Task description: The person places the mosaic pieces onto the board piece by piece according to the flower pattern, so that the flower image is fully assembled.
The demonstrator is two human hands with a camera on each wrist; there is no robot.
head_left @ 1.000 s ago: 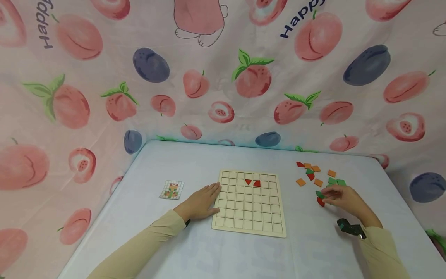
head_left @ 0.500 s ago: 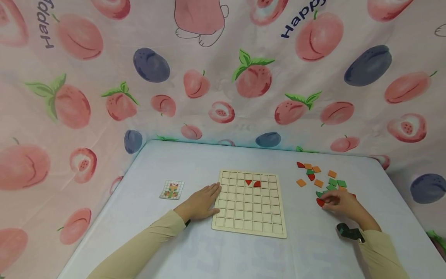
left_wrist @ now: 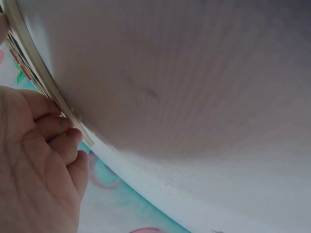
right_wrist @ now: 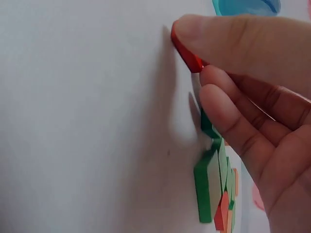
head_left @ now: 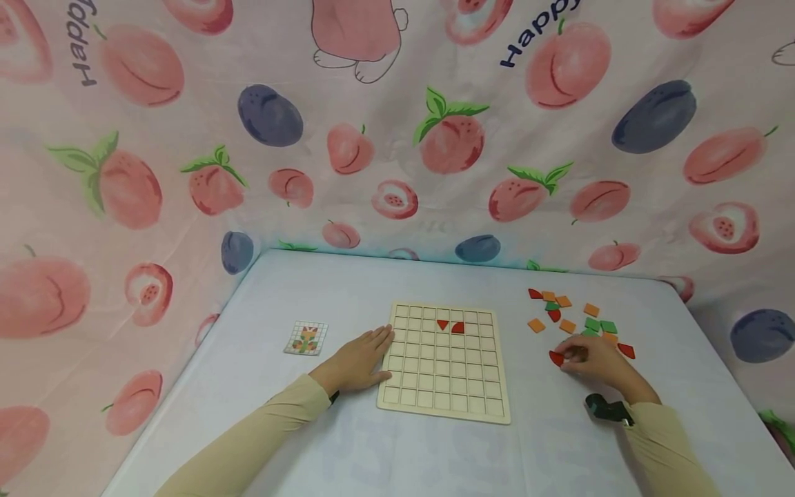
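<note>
Right hand is clamped on a red piece, left hand laid thumb-apart against the board; green tiles are seen edge-on only from the right wrist.

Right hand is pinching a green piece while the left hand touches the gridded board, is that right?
Not quite: the right hand is pinching a red piece, not a green one, as the right wrist view shows, while the left hand touches the gridded board.

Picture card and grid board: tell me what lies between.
In the head view, white cloth and the left hand, its fingers at the left edge of the grid board.
</note>
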